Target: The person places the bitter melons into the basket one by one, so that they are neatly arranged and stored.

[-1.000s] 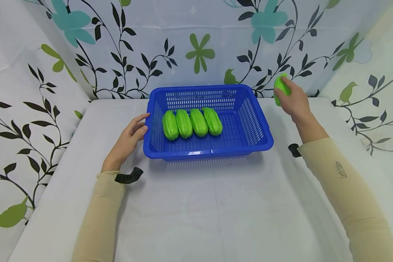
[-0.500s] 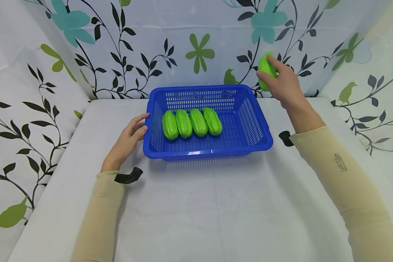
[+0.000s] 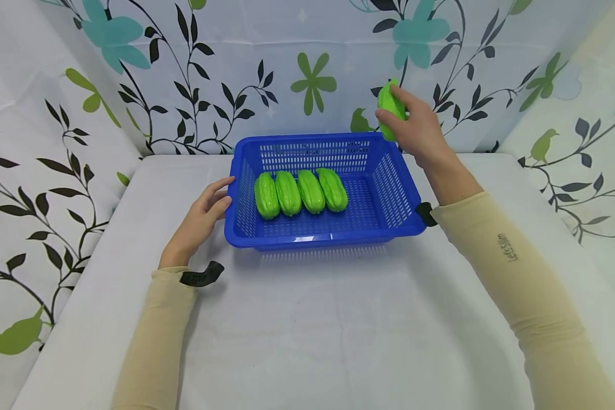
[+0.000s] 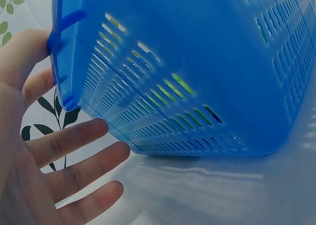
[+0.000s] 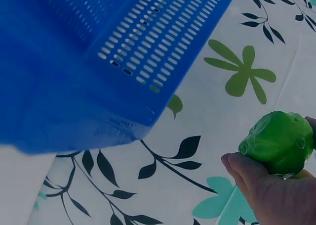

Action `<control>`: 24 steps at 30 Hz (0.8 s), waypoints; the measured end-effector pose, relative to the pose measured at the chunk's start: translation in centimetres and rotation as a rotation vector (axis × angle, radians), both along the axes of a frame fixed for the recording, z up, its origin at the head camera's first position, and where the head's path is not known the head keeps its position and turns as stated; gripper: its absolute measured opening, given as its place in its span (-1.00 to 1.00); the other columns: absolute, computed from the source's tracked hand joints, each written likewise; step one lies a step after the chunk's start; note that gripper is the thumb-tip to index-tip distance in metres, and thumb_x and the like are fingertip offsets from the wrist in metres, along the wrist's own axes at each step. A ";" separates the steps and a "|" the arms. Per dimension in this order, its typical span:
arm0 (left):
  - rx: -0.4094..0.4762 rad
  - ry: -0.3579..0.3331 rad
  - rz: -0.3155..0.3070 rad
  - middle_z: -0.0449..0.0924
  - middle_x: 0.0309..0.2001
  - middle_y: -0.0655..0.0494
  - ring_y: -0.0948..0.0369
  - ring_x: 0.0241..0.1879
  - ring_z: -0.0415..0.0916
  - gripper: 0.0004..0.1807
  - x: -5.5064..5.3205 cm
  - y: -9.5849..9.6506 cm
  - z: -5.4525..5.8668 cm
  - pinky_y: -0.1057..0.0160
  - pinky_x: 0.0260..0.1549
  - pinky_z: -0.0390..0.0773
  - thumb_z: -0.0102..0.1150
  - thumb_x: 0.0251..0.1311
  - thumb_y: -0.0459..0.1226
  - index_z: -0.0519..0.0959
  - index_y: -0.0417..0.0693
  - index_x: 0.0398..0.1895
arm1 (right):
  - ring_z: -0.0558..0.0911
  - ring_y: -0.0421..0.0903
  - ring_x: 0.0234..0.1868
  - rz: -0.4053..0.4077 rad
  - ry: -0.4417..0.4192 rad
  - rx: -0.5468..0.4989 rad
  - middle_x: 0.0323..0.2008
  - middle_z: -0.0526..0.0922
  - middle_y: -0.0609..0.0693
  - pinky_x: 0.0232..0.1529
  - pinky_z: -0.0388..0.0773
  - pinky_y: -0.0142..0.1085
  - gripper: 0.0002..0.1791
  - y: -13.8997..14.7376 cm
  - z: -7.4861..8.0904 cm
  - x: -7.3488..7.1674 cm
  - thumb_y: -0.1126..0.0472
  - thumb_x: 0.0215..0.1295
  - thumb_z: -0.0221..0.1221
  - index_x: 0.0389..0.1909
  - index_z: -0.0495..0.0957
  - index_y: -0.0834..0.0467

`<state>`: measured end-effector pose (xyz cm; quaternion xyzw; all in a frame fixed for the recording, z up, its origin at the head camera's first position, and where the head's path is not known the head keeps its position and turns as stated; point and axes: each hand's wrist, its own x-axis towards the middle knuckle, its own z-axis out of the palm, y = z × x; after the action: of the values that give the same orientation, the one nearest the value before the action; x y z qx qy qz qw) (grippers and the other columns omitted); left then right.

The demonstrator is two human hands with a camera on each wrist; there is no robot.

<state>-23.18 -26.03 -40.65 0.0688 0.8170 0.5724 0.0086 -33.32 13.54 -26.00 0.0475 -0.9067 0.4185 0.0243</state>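
My right hand (image 3: 420, 130) grips a shiny green ribbed vegetable (image 3: 391, 109), long and blocky like a pepper, raised beyond the back right corner of a blue plastic basket (image 3: 325, 241). In the right wrist view, the held vegetable (image 5: 279, 142) shows its lobed end between thumb and fingers. Several more green vegetables (image 3: 288, 193) of the same kind lie side by side in the basket's left half. At the basket's left rim rests my left hand (image 3: 199, 219); the left wrist view has its thumb and a finger touching the rim while the other fingers (image 4: 81, 173) stretch out loosely.
The slotted basket stands on a white cloth-covered table (image 3: 307, 319). Behind it hangs a white curtain (image 3: 266, 62) printed with leaves and flowers, and similar cloth drapes both sides. Black wrist-camera mounts jut from the left sleeve (image 3: 164, 336) and right sleeve (image 3: 517, 273).
My right hand, holding the vegetable, has risen and moved left from beside the basket to over its back right corner area. The left hand and basket have stayed put.
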 end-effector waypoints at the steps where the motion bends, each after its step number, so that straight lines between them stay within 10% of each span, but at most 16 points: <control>1: 0.001 0.000 0.000 0.15 0.46 -0.11 -0.08 0.35 0.24 -0.40 0.0 0.0 0.0 -0.20 0.27 0.29 -0.07 0.44 0.05 0.13 0.33 0.50 | 0.29 0.05 0.35 0.000 -0.002 -0.001 0.48 0.13 0.03 0.27 0.41 -0.14 -0.27 -0.2 -0.1 -0.1 -0.16 0.44 0.00 0.54 -0.04 -0.23; 24: 0.003 -0.008 -0.002 0.14 0.46 -0.11 -0.10 0.35 0.25 -0.40 -0.2 -0.1 -0.2 -0.22 0.27 0.27 -0.07 0.45 0.05 0.13 0.34 0.50 | 0.29 0.07 0.35 0.053 -0.072 0.046 0.47 0.14 0.10 0.29 0.38 -0.12 -0.26 -2.1 -2.1 -1.6 -0.11 0.44 0.03 0.55 -0.01 -0.13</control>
<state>-23.33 -26.09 -40.82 0.0673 0.8162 0.5738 0.0124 -34.92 11.49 -28.13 0.0568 -0.9147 0.3995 -0.0204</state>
